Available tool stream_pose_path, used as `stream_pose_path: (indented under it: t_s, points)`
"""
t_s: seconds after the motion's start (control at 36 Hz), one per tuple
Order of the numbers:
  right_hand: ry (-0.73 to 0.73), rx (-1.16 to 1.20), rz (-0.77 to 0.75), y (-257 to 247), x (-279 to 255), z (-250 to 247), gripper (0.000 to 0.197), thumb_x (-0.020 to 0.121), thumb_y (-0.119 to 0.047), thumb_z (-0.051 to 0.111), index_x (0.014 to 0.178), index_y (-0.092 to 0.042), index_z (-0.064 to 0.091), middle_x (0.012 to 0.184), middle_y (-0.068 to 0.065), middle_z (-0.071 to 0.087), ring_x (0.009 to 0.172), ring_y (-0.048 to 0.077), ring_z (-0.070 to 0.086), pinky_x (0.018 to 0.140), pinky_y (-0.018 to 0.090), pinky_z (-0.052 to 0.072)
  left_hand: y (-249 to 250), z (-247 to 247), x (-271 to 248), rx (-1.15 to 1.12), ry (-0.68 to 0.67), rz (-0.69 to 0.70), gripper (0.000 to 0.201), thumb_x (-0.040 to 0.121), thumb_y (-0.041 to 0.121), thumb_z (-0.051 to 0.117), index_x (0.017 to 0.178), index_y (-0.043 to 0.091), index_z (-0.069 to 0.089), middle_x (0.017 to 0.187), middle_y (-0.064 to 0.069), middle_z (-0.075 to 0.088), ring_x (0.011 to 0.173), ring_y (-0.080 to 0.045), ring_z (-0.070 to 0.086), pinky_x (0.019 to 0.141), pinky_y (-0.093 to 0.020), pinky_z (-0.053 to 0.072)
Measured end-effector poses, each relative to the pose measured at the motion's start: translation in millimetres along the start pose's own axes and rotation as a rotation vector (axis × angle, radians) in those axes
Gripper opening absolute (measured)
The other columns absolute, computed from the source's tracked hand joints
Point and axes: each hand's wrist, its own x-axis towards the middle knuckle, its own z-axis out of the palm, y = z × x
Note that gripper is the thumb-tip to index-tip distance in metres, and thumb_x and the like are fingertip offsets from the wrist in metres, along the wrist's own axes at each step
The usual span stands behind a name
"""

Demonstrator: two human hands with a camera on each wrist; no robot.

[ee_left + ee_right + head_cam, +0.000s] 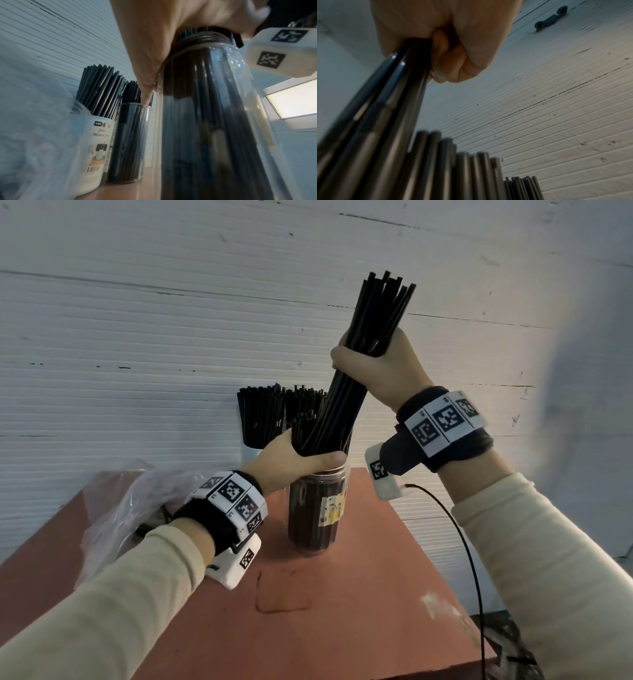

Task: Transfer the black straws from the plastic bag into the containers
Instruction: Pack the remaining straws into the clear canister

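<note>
**Third jar being loaded, bag nearly spent**

The task looks well advanced. Two containers behind the left hand (291,460) already stand full of black straws: a white desk organizer (96,142) and, just beside it, a clear narrow jar (130,142). The clear front jar (317,508) under the left hand also holds many straws, their tops reaching above its mouth. What is left, as far as can be judged, is seating the bundle now in hand and emptying whatever the plastic bag (137,501) still holds; a dark shape shows inside it, but how many straws remain cannot be told.

The right hand (376,368) is closed in a fist around the bundle of straws (370,337), gripping it about mid-length. The bundle tilts, its upper ends fanning out above the fist and its lower ends running down and leftward into the mouth of the front jar, between the left thumb and fingers.

The left hand wraps the neck of the front jar at its rim, steadying it upright on the tabletop (342,611); the left wrist view shows the palm pressed against the shoulder of the glass.

The plastic bag lies crumpled to the outer side of the left wrist, apart from both hands. A thin black cable (469,559) hangs from the right wrist.
</note>
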Motion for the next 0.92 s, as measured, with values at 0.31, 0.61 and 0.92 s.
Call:
stream_pose_path:
  t_s: [0.31, 0.61, 0.92]
  points:
    - [-0.048, 0.025, -0.022, 1.5, -2.1, 9.2, 0.025, 0.085, -0.005, 0.058, 0.074, 0.017, 0.050, 0.067, 0.014, 0.045, 0.061, 0.020, 0.045, 0.056, 0.024, 0.040, -5.7, 7.0, 1.2, 0.100, 0.206, 0.001, 0.070, 0.053, 0.065, 0.072, 0.112, 0.028, 0.065, 0.102, 0.012, 0.070, 0.099, -0.005, 0.064, 0.094, -0.033, 0.053]
    - [-0.020, 0.051, 0.036, 11.4, -1.7, 3.9, 0.019, 0.085, -0.005, 0.060, 0.076, 0.012, 0.056, 0.067, 0.010, 0.050, 0.060, 0.012, 0.051, 0.054, 0.018, 0.044, -4.0, -16.3, -3.4, -0.091, -0.131, -0.049, 0.080, 0.060, 0.054, 0.081, 0.128, 0.019, 0.057, 0.117, 0.001, 0.071, 0.111, -0.013, 0.066, 0.101, -0.036, 0.048]
    - [-0.025, 0.064, 0.064, 14.9, 0.1, 2.7, 0.013, 0.085, -0.004, 0.059, 0.073, 0.002, 0.060, 0.061, -0.001, 0.052, 0.058, 0.010, 0.052, 0.053, 0.018, 0.043, 10.7, -35.4, 2.9, 0.040, -0.280, -0.025, 0.037, 0.071, 0.037, 0.073, 0.106, 0.026, 0.066, 0.097, 0.013, 0.074, 0.098, -0.004, 0.069, 0.081, -0.016, 0.050]
